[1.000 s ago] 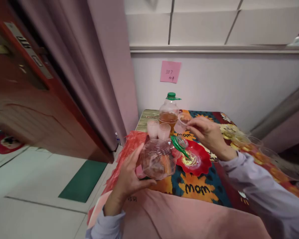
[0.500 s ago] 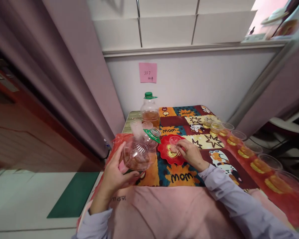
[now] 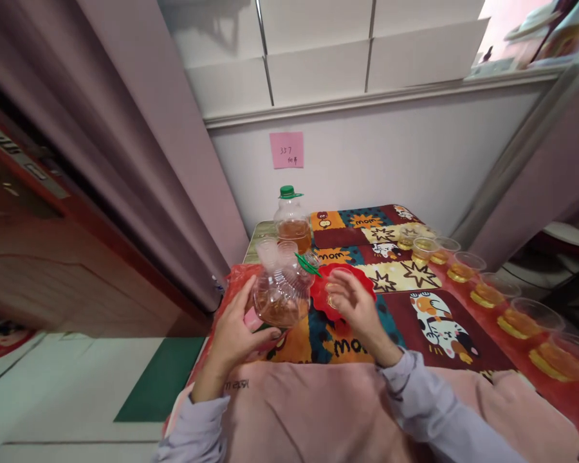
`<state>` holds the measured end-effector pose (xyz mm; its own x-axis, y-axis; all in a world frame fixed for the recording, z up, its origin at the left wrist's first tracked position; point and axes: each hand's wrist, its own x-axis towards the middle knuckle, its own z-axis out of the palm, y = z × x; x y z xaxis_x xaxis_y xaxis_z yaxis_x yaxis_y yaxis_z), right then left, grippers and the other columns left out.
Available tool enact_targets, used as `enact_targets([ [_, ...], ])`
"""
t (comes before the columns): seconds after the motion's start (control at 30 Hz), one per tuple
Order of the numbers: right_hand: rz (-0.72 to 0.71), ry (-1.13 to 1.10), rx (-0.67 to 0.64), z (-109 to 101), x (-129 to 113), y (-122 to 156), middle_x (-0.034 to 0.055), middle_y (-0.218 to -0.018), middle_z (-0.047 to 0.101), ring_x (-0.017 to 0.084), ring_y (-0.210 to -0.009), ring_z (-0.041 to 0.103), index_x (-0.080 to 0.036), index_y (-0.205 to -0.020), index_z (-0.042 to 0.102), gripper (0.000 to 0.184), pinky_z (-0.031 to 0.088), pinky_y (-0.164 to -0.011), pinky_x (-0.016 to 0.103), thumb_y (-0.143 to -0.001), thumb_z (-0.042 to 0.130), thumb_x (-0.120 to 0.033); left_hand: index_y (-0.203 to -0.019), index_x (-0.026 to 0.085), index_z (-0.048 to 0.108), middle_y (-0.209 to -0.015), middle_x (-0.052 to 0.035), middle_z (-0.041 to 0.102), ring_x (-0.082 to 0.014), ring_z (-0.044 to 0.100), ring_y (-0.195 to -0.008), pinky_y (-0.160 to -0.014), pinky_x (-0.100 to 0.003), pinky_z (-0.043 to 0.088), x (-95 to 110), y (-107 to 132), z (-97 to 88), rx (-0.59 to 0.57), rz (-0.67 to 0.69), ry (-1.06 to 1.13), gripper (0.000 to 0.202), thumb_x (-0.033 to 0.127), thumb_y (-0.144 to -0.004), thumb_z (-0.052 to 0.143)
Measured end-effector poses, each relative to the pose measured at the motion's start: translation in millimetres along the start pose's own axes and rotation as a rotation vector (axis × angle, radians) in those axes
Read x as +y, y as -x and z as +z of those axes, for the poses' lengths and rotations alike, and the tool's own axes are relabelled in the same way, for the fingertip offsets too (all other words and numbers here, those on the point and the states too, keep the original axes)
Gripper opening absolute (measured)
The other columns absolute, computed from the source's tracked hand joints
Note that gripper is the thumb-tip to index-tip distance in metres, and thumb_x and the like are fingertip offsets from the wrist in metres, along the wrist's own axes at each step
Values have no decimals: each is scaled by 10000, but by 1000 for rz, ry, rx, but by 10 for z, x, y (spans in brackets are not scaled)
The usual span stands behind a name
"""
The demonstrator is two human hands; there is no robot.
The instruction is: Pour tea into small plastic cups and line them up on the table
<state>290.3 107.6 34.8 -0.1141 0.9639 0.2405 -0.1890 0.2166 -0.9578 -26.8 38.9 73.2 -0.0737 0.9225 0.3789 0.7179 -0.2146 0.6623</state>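
Note:
My left hand is closed around a clear ribbed plastic jug with amber liquid in its bottom. The jug leans right, its green neck ring toward the red scalloped plate. Over that plate is my right hand, fingers loosely stretched and apart. Part of a clear cup's rim seems to show behind those fingers; the rest is hidden. Behind the held jug stand stacked clear cups and a second jug with a green cap and amber liquid.
Clear cups of yellow liquid line the table's right side on red plastic. A patterned mat covers the middle of the table. A pink cloth lies along the near edge. The wall bounds the far side.
My right hand's fingers have gone from pinching the clear cup's rim to stretched apart above the plate. The jug tips further right in my left hand. The view has shifted slightly.

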Motion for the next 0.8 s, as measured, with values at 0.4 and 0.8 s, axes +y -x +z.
enact_targets([
  [0.4,215,-529,-328,733,217,34,193,-1901,395,431,-1646,599,-447,-1812,314,1479,548,-1307,667,-620,1179,-582,-1706,265,650,-1747,-226,651,-528,610,-1616,-1354,-687,450,305,-13,110,53,-63,12,1274,602,-576,1133],
  [0.8,185,-583,-302,661,320,45,174,-1747,599,400,-1589,661,-407,-1810,287,1426,496,-1355,656,-687,1155,-548,-1288,231,829,-1375,-130,849,-318,780,-1373,-1306,-517,522,42,182,17,748,-419,636,614,548,-802,1028],
])
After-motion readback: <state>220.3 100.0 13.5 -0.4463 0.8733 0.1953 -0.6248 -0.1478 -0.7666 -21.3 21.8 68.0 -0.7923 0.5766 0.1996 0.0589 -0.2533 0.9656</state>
